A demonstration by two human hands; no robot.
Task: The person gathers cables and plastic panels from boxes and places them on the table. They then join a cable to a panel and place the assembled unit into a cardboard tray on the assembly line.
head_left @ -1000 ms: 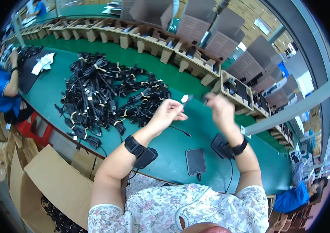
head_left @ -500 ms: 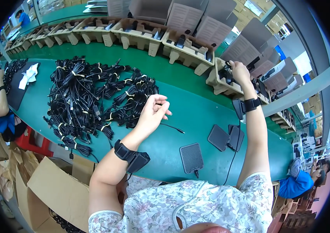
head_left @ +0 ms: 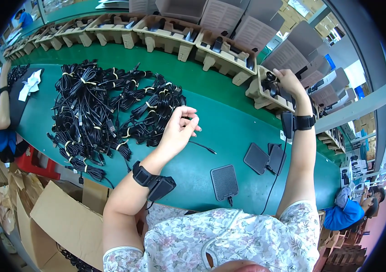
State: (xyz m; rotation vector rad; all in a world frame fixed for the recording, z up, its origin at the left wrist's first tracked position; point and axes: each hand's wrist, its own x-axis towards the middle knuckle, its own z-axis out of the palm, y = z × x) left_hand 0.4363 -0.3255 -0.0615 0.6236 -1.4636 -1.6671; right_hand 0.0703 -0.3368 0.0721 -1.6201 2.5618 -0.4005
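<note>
R hand [head_left: 288, 81] in tray [head_left: 265, 97]; L hand [head_left: 177, 131] by cable pile [head_left: 107, 109].

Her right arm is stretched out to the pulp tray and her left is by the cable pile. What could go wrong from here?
1. The right hand works at full reach in the pulp tray; a tug might shift the light tray.
2. The left hand is beside the heap of bundled black cables; a thin lead trailing from it could snag.
3. The flat black pads lie near the table's edge, under her arm; a sweep back could knock them off.
</note>
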